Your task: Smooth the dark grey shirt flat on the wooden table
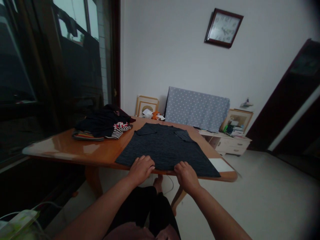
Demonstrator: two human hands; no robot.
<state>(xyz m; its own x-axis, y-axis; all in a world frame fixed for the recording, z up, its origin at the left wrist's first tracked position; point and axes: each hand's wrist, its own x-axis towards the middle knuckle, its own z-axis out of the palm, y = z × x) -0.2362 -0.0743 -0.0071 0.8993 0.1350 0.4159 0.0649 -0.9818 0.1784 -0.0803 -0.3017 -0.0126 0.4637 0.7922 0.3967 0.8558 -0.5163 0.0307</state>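
Note:
A dark grey shirt (166, 148) lies spread flat on a glossy wooden table (75, 148), its sleeves folded inward near the far end. My left hand (141, 169) rests on the shirt's near hem at the table's front edge, fingers curled over the cloth. My right hand (186, 175) presses the same hem a little further right, fingers bent down on the fabric. Both hands sit close together near the hem's middle.
A pile of dark and striped clothes (103, 126) sits at the table's far left. A white sheet (220, 164) lies at the table's right corner. Behind stand a dotted grey cover (196, 108), picture frames (146, 105), a low white cabinet (231, 141) and a wall clock (223, 27).

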